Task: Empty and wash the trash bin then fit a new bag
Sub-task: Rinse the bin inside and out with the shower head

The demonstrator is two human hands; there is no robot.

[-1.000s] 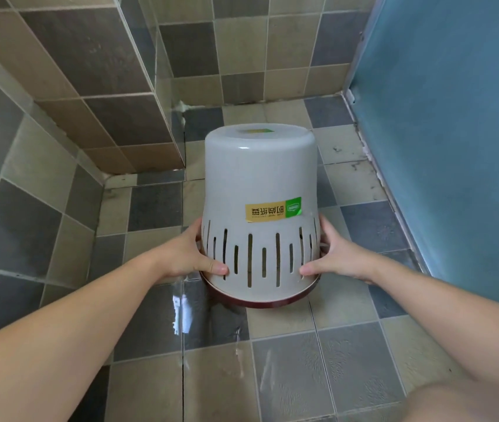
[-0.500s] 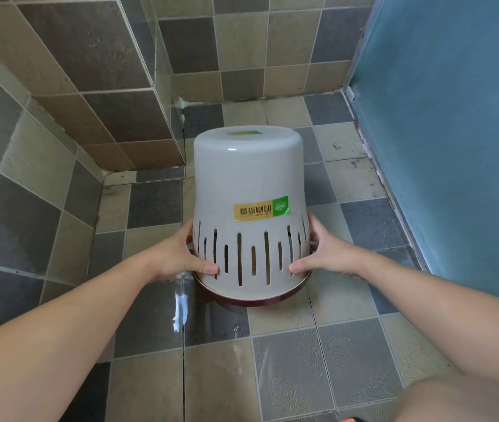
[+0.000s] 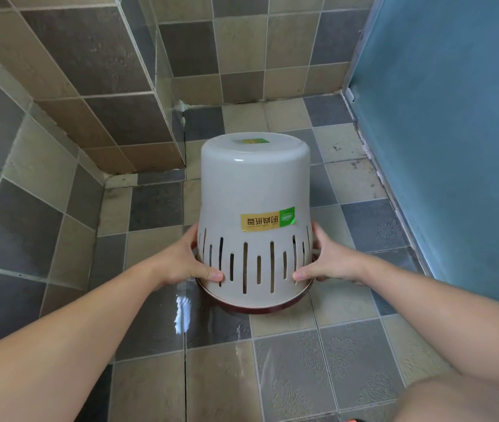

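Observation:
A pale grey plastic trash bin is upside down in front of me, base up, with vertical slots round its lower part and a dark red rim at the bottom. A yellow and green label on it reads upside down. My left hand grips the bin's left side near the rim, thumb across the slots. My right hand grips the right side the same way. I cannot tell whether the rim touches the floor. The bin's inside is hidden.
The tiled floor is wet and shiny just left of the bin. A tiled wall corner juts out at the left behind the bin. A blue panel closes off the right side. My knee shows at the bottom right.
The upside-down bin, held in both hands, has dropped lower in the view and drifted slightly left over the last second. Both hands keep the same grip.

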